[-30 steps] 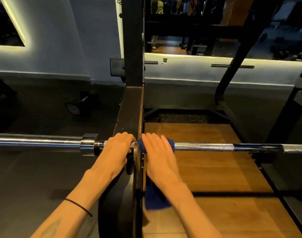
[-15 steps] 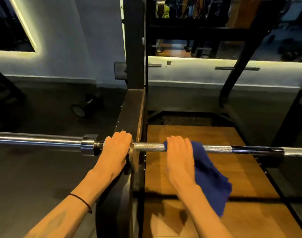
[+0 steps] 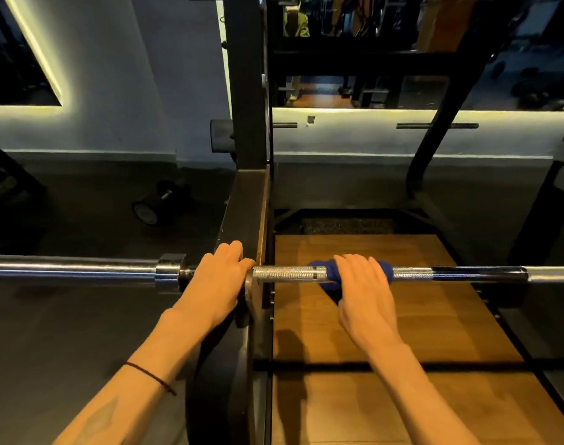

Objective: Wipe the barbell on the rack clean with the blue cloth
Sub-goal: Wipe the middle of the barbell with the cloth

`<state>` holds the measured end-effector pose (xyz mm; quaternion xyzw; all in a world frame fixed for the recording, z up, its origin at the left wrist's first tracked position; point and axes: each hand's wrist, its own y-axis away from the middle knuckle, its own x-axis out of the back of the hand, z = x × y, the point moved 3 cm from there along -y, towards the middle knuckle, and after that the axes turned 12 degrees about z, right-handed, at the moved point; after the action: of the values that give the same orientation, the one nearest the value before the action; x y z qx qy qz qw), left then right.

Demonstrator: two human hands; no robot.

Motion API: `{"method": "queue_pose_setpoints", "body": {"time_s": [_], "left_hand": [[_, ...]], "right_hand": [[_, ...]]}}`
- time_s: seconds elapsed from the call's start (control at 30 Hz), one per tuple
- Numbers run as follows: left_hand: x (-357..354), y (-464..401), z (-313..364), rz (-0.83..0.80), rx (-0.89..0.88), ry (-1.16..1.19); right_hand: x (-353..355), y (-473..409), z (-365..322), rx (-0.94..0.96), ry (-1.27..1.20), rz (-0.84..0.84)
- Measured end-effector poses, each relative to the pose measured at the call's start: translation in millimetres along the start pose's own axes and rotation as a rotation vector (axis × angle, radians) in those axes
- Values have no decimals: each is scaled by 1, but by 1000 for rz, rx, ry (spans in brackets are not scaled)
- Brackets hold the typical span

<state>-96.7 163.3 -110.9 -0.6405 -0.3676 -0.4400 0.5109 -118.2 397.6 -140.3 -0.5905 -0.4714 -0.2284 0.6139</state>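
Steel, bright and knurled, is what the blue cloth (image 3: 330, 273) is wrapped on: the barbell (image 3: 287, 273) lies across the rack (image 3: 247, 130) from left to right, resting at the dark upright in the middle of the scene. The right hand (image 3: 364, 290) lies over the bar a little to the right of the upright, its fingers curled over the top of the cloth, so the cloth is held around the shaft; only small parts of it show on both sides of the hand and below the bar. The left hand (image 3: 218, 284) holds the bar just left of the upright, beside the collar (image 3: 167, 273), fingers bent over it. I cannot see the thumbs of either hand.

The step in hand is, I judge, a sliding wipe along the shaft. To do it well, the cloth should go around the whole bar, also under it, because the knurled part keeps dirt in its grooves. A small turn of the wrist during the slide would help there. The left hand should press firmly so the bar does not roll on its hooks. The dark band (image 3: 476, 273) and the smooth part further right seem not yet reached, and the sleeve (image 3: 68, 271) at the left also remains.
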Motion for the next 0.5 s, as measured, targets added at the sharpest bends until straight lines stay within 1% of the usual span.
{"method": "queue_pose_setpoints", "body": {"time_s": [0.07,0.13,0.17,0.27,0.33,0.37,0.43,0.5], "left_hand": [[0,-2,-1,-53,-8,28],[-2,-5,-1,-104,20,90],[-3,-7,-2,-132,33,120],[-5,-8,-13,-156,60,252],[-6,-4,-15,-107,104,364],[-7,-1,-14,-64,133,403],[-11,6,-10,76,177,441],[-14,13,-6,210,190,419]], "right_hand": [[-2,3,1,-25,51,-14],[-6,4,-5,-20,69,2],[-5,1,-11,-9,65,-17],[-8,-12,-41,41,-18,-158],[-12,-16,-70,70,-129,-228],[-16,-16,-83,100,-184,-228],[-23,-13,-98,167,-208,-176],[-19,-10,-94,178,-173,-133]]}}
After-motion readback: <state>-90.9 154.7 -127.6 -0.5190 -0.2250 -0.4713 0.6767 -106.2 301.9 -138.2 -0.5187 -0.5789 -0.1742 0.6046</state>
